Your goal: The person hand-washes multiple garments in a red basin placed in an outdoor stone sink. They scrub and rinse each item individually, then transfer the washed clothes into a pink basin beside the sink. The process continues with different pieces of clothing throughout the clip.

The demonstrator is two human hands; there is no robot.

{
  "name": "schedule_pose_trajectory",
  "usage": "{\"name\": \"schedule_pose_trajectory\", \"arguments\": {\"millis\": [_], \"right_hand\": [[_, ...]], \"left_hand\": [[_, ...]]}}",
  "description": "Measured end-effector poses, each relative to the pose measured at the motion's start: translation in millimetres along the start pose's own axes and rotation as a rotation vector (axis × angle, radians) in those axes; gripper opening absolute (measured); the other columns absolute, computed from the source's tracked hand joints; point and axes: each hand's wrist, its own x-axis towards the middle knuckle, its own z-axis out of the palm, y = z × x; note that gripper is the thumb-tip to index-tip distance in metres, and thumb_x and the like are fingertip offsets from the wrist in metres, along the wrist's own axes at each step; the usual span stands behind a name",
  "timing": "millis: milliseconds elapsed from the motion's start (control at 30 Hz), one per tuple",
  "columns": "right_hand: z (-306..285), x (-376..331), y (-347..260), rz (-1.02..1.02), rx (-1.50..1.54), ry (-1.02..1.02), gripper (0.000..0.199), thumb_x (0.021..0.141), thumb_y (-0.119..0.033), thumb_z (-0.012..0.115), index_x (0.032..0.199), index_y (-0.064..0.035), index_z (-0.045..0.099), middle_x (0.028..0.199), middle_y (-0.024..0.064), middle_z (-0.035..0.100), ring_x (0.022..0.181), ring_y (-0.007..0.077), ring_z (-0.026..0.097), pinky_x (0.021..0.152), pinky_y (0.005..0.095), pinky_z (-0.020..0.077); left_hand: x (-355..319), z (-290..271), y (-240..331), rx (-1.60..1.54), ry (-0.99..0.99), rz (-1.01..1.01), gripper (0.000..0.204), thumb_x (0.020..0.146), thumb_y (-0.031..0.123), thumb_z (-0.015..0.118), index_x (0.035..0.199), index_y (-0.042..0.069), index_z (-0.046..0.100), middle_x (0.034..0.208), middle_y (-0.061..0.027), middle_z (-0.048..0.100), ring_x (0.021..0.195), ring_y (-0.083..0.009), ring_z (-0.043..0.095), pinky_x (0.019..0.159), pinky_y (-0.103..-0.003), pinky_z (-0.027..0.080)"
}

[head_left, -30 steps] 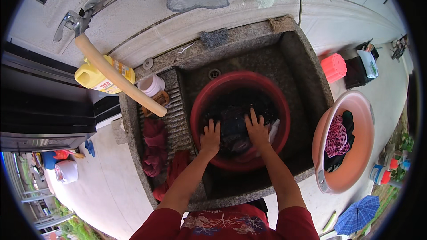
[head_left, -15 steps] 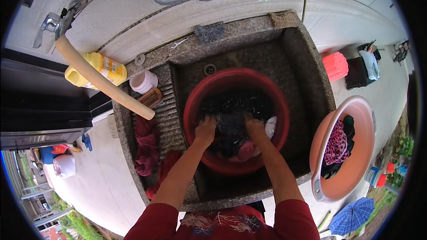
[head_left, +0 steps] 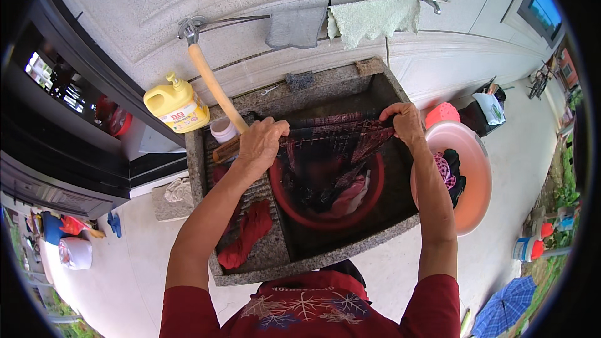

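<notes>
I hold a wet dark red patterned garment (head_left: 325, 150) stretched wide between both hands above a red wash basin (head_left: 369, 203). My left hand (head_left: 260, 144) grips its left edge and my right hand (head_left: 400, 122) grips its right edge. The cloth hangs down into the basin, where pale pink and dark laundry (head_left: 347, 197) lies. The basin stands inside a grey stone sink (head_left: 350, 244).
A wrung red cloth (head_left: 247, 235) lies on the sink's ribbed left side. A yellow detergent jug (head_left: 176, 106), a white cup (head_left: 223, 129) and a long wooden handle (head_left: 216, 91) are at the back left. A pink tub of clothes (head_left: 466, 178) stands on the right. Cloths (head_left: 369, 19) hang above.
My hands were down in the basin kneading laundry. They have come up and apart, lifting the dark red garment out and spreading it. The view has also tilted up.
</notes>
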Motion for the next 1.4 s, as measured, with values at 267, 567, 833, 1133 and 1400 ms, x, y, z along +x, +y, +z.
{"name": "schedule_pose_trajectory", "arguments": {"millis": [267, 567, 833, 1133, 1400], "right_hand": [[-123.9, -5.1, -130.9, -0.393, 0.134, 0.235, 0.042, 0.069, 0.012, 0.037, 0.083, -0.0063, 0.072, 0.076, 0.0068, 0.069, 0.07, 0.0147, 0.064, 0.07, 0.0261, 0.0505], [-112.2, -30.5, -172.8, -0.611, 0.259, 0.21, 0.043, 0.071, 0.011, 0.032, 0.084, -0.0038, 0.071, 0.074, 0.0057, 0.068, 0.059, 0.0102, 0.06, 0.057, 0.0235, 0.0499], [99.2, -43.9, 21.4, -0.257, 0.05, -0.188, 0.028, 0.07, -0.005, 0.056, 0.097, -0.0053, 0.064, 0.09, 0.0171, 0.062, 0.085, 0.0317, 0.061, 0.077, 0.0364, 0.0487], [240.1, -89.3, 182.9, -0.322, -0.509, -0.347, 0.054, 0.071, -0.01, 0.061, 0.123, -0.0109, 0.047, 0.11, 0.0203, 0.047, 0.102, 0.0383, 0.051, 0.083, 0.0441, 0.0461], [249.5, -68.1, 205.0, -0.271, -0.555, -0.508, 0.045, 0.076, -0.006, 0.052, 0.12, -0.01, 0.05, 0.101, 0.0166, 0.058, 0.098, 0.0333, 0.058, 0.078, 0.0416, 0.0497]], "left_hand": [[30.7, -186.8, 29.4, 0.202, 0.432, 0.034, 0.023, 0.075, -0.004, 0.052, 0.085, 0.013, 0.064, 0.086, -0.012, 0.064, 0.08, -0.031, 0.063, 0.067, -0.042, 0.05], [18.6, -187.0, 35.8, 0.164, 0.667, 0.142, 0.023, 0.081, -0.005, 0.047, 0.083, 0.008, 0.066, 0.098, -0.0029, 0.062, 0.087, -0.0227, 0.059, 0.074, -0.034, 0.048], [-26.3, 97.3, -9.2, -0.466, 0.078, -0.201, 0.021, 0.075, -0.007, 0.042, 0.077, 0.004, 0.06, 0.08, -0.0165, 0.061, 0.08, -0.0344, 0.058, 0.076, -0.039, 0.046], [-94.0, 274.9, 14.2, -0.134, -0.53, -0.367, 0.045, 0.076, 0.015, 0.061, 0.118, 0.016, 0.045, 0.103, -0.0155, 0.053, 0.099, -0.0344, 0.051, 0.083, -0.044, 0.045], [-81.8, 303.8, 7.6, -0.09, -0.951, -0.403, 0.05, 0.078, 0.02, 0.057, 0.127, 0.016, 0.043, 0.104, -0.0176, 0.062, 0.099, -0.0332, 0.06, 0.082, -0.044, 0.049]]}}
